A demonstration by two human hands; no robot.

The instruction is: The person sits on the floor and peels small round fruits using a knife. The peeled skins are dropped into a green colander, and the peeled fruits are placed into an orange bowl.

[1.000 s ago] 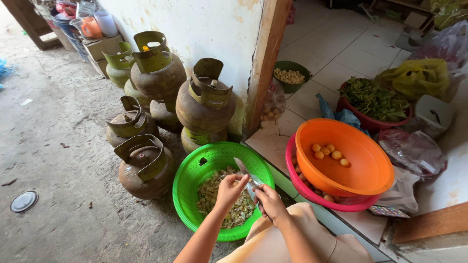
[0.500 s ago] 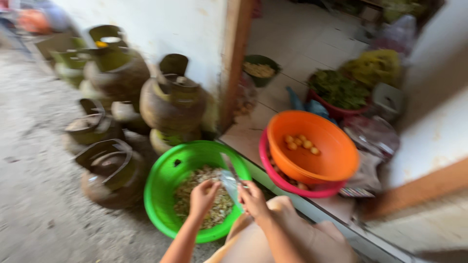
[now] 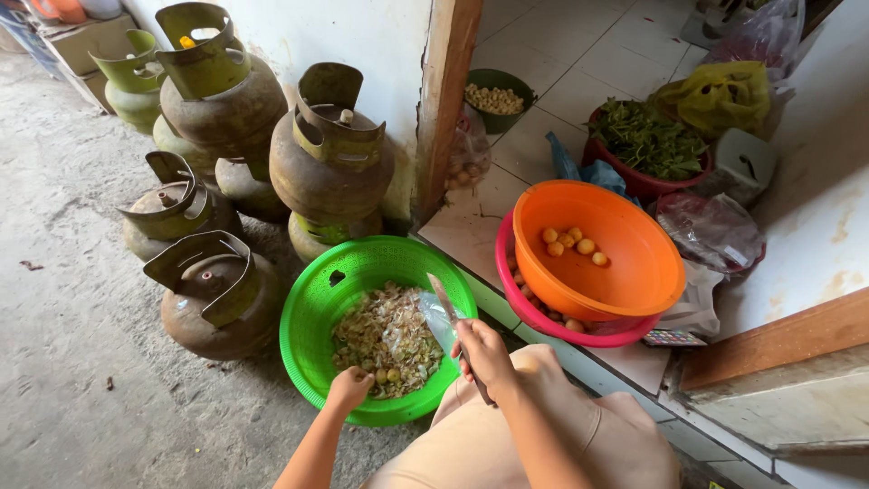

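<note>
My left hand (image 3: 348, 388) reaches into a green basket (image 3: 317, 308) on the ground and closes its fingers among the pale peelings (image 3: 385, 337) and small round bulbs in it. My right hand (image 3: 482, 351) hovers over the basket's right rim, gripping a knife (image 3: 445, 303) with the blade pointing away from me, along with a scrap of clear plastic (image 3: 434, 315). An orange bowl (image 3: 634, 272) holding several small peeled yellow bulbs (image 3: 572, 243) sits inside a pink basket (image 3: 543, 317) on the tiled step to the right.
Several rusty green gas cylinders (image 3: 330, 158) stand along the wall, left of the basket. On the white tiles lie a red bowl of green leaves (image 3: 647, 140), a dark green bowl of nuts (image 3: 496, 95), plastic bags (image 3: 715, 231) and a yellow bag (image 3: 720, 95). A wooden post (image 3: 444, 100) rises behind.
My left hand has dropped lower into the peelings at the basket's near side. The right hand keeps the knife over the rim. The camera has shifted.
</note>
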